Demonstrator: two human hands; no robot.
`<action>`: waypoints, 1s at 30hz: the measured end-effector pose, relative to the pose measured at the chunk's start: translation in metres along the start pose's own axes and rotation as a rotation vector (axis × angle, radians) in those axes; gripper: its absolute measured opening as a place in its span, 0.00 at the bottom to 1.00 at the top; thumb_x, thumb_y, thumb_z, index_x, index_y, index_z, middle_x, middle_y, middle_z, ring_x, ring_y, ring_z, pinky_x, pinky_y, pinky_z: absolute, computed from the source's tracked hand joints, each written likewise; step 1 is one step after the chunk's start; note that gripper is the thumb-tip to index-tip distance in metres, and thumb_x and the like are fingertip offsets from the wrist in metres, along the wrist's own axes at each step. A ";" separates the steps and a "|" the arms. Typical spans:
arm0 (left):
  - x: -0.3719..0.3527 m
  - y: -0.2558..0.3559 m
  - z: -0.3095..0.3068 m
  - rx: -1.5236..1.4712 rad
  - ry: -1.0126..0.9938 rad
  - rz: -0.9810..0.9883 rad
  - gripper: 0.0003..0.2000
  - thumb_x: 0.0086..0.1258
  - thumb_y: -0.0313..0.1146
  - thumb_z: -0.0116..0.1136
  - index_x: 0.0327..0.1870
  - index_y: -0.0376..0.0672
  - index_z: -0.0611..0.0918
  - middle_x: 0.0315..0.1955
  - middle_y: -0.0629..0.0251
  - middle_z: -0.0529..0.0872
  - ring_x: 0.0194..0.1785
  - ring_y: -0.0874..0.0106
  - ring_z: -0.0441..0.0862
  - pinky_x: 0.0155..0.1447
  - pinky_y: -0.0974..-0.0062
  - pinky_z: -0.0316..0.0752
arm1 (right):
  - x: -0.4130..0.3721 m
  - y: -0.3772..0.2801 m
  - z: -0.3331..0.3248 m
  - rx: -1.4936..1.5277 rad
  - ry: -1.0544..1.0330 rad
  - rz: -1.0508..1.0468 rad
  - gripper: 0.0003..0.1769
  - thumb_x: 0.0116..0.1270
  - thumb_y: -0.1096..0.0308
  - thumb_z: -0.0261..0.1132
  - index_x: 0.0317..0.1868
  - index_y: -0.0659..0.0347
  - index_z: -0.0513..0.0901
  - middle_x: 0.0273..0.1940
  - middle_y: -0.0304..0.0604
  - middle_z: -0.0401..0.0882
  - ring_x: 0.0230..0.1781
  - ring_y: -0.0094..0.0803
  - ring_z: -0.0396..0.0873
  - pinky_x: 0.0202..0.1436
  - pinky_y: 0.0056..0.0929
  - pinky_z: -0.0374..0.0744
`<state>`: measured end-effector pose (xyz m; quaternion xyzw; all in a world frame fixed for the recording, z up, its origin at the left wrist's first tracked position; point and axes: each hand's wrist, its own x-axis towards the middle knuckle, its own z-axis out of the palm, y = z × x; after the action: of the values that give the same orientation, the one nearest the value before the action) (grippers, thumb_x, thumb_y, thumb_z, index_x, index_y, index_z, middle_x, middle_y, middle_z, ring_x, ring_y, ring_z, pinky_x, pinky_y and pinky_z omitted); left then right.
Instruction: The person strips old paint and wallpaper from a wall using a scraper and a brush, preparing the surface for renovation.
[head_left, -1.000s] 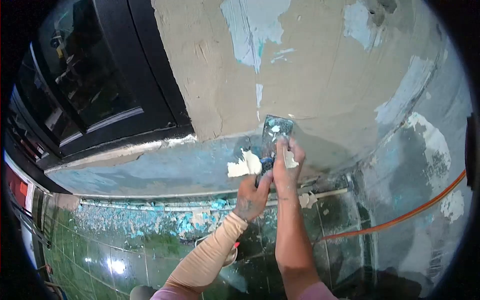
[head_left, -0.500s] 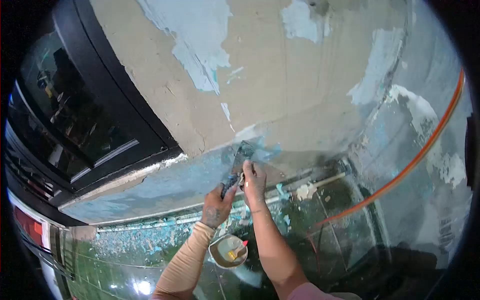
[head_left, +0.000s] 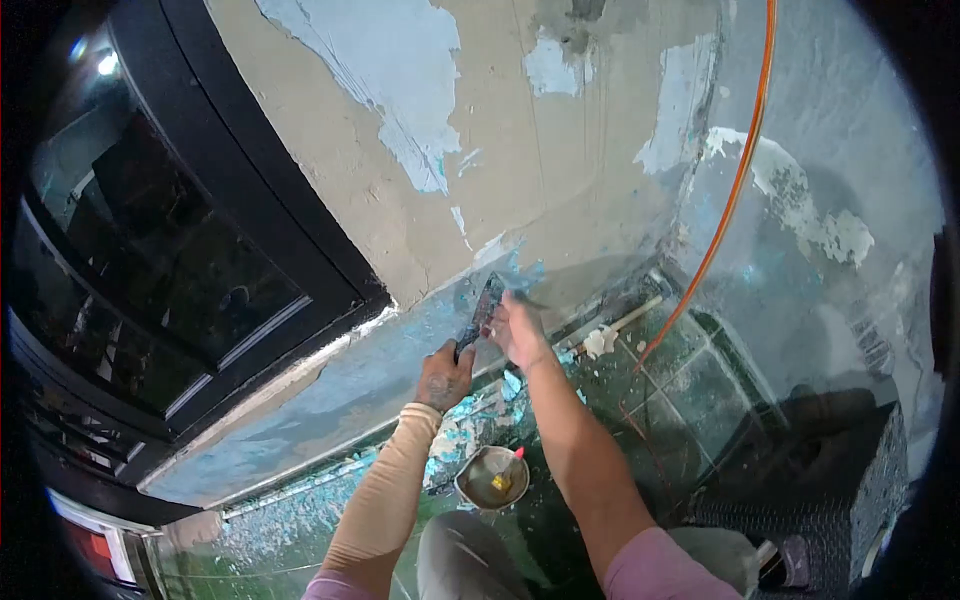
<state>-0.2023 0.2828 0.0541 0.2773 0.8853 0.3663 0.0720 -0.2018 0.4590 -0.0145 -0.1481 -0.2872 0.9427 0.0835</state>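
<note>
My left hand (head_left: 444, 377) is wrapped round the handle of a putty knife (head_left: 486, 304), whose dark, smeared blade points up toward the low part of the wall (head_left: 560, 200). Beside the blade, my right hand (head_left: 516, 328) has its fingers apart and a little blurred; whether it touches the blade is hard to tell. Beige coating with pale, peeled patches covers the wall, and its lower strip is bluish. Below my hands, a round bowl (head_left: 472, 492) with a yellow and a red item in it stands on the floor.
A black-framed window (head_left: 250, 150) is at the left. An orange hose (head_left: 727, 215) hangs down at the right, before a grey wall (head_left: 840, 130). Paint flakes (head_left: 300, 520) litter the green tiled floor along a pipe. A dark textured object (head_left: 800, 500) stands at the lower right.
My right hand has opened from its grip at the blade. The view has shifted, so the hose appears farther left, and my knees and the dark object now show.
</note>
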 end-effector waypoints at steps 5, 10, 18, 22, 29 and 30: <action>0.003 -0.010 0.033 -0.018 0.081 -0.021 0.20 0.74 0.46 0.53 0.36 0.33 0.76 0.26 0.37 0.80 0.33 0.38 0.79 0.37 0.53 0.72 | 0.020 0.018 -0.014 0.040 0.060 0.037 0.17 0.77 0.51 0.55 0.48 0.56 0.78 0.40 0.42 0.81 0.42 0.35 0.78 0.50 0.39 0.76; 0.020 0.015 0.071 -0.023 0.126 -0.010 0.18 0.75 0.43 0.53 0.35 0.33 0.76 0.24 0.38 0.79 0.31 0.38 0.79 0.34 0.53 0.72 | 0.052 0.002 -0.040 0.055 0.156 -0.125 0.15 0.77 0.53 0.56 0.46 0.56 0.79 0.37 0.40 0.81 0.39 0.33 0.78 0.46 0.36 0.77; 0.015 0.017 0.102 -0.116 0.181 -0.067 0.16 0.76 0.42 0.52 0.36 0.34 0.76 0.21 0.41 0.78 0.30 0.39 0.78 0.33 0.53 0.70 | 0.036 -0.008 -0.027 -0.298 0.405 -0.256 0.17 0.75 0.59 0.54 0.31 0.60 0.80 0.28 0.36 0.76 0.25 0.25 0.70 0.27 0.32 0.68; 0.039 0.038 0.110 -0.102 0.168 -0.015 0.17 0.77 0.42 0.51 0.36 0.34 0.76 0.22 0.40 0.78 0.29 0.39 0.76 0.32 0.55 0.69 | 0.035 -0.043 -0.030 -0.096 0.341 -0.243 0.15 0.76 0.60 0.55 0.35 0.60 0.80 0.29 0.39 0.76 0.27 0.28 0.71 0.31 0.33 0.71; 0.028 0.050 0.093 -0.153 0.190 -0.016 0.16 0.76 0.42 0.52 0.37 0.35 0.78 0.26 0.37 0.80 0.34 0.37 0.79 0.37 0.52 0.73 | 0.034 -0.024 -0.011 -0.380 0.473 -0.470 0.16 0.76 0.57 0.55 0.39 0.60 0.81 0.28 0.38 0.76 0.30 0.29 0.73 0.33 0.33 0.73; 0.032 0.051 0.090 -0.101 0.165 -0.031 0.16 0.75 0.43 0.52 0.37 0.35 0.78 0.27 0.37 0.81 0.36 0.37 0.79 0.39 0.51 0.74 | 0.038 -0.035 -0.015 -0.294 0.439 -0.437 0.15 0.76 0.60 0.55 0.42 0.63 0.81 0.32 0.40 0.77 0.33 0.30 0.74 0.37 0.33 0.74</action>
<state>-0.1770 0.3852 0.0266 0.2287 0.8727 0.4310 0.0184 -0.2303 0.5047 -0.0150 -0.2928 -0.4202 0.7966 0.3212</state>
